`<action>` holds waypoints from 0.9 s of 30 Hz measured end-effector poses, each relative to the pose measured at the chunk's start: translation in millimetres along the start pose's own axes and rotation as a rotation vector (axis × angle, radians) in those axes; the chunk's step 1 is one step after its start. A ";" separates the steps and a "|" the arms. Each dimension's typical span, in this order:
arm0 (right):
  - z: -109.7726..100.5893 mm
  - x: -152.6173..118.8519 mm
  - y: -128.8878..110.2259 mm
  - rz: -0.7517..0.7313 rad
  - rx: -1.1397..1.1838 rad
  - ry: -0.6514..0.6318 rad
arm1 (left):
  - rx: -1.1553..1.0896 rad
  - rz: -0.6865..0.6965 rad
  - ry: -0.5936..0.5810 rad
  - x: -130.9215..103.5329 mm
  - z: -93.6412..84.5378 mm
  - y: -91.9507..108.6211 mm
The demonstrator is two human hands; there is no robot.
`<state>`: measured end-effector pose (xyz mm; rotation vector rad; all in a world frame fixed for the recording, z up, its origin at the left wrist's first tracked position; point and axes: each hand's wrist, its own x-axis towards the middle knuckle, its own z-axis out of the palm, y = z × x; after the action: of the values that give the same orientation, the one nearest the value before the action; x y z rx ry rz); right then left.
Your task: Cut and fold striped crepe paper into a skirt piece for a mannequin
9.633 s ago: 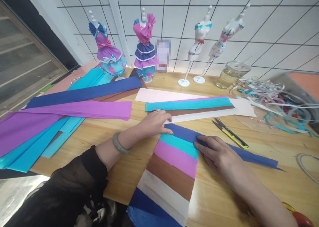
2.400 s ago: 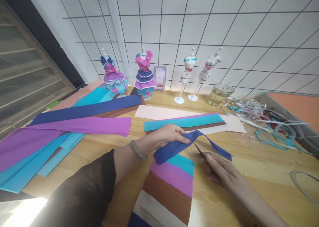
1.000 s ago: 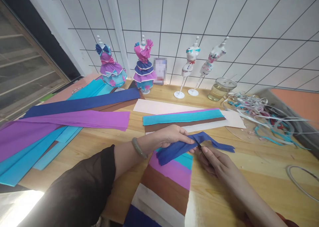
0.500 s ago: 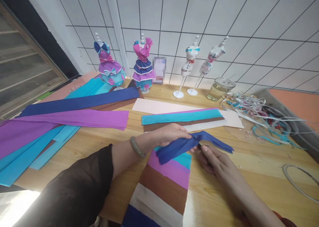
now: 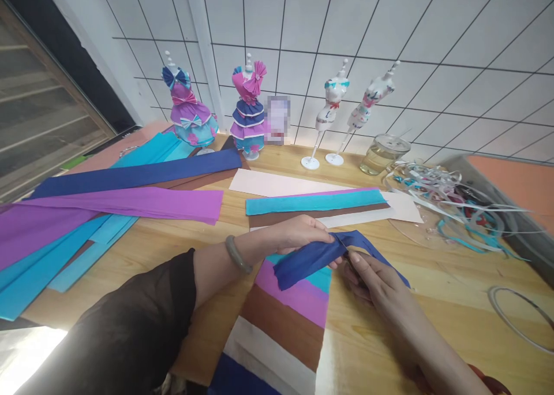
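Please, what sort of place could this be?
Probably a craft or dressmaking workspace: on a wooden table there are small dressed mannequins, coloured strips and a tangle of ribbon-like bands.

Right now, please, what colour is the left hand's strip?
The strip is dark blue, as the head view shows.

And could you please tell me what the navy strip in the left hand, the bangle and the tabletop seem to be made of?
Navy strip: probably matte crepe paper or thin fabric, by its soft folds. Bangle: perhaps jade, glass or resin; smooth, greyish-green, shiny. Tabletop: apparently wood, lightly glossy, showing grain.
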<state>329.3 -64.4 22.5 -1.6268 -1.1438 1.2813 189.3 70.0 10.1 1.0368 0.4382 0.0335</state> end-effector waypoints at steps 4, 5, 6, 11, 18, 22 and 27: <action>0.0 -0.9 -2.4 0.001 -0.012 0.011 | 0.004 0.000 0.008 -1.2 0.4 0.5; -0.2 -1.2 -2.5 0.000 -0.023 0.014 | 0.007 0.008 0.002 -1.6 0.4 0.6; -0.6 -1.3 -2.2 0.000 -0.032 0.015 | 0.017 0.016 -0.004 -2.0 0.2 0.8; -2.4 -0.3 3.6 0.001 -0.023 0.015 | 0.078 0.035 -0.027 -1.9 -2.3 0.0; -1.1 0.3 4.4 0.006 -0.075 0.039 | 0.010 -0.004 -0.041 -0.3 -2.7 0.4; -0.2 -0.8 2.1 0.023 -0.104 0.054 | -0.028 -0.015 -0.056 0.3 -4.1 0.6; -0.7 -1.0 0.5 -0.002 -0.126 0.047 | -0.006 0.029 -0.071 0.7 -5.3 0.8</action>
<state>329.9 -65.6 22.5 -1.7376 -1.2171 1.1842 188.1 74.9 8.2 1.0357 0.3585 0.0243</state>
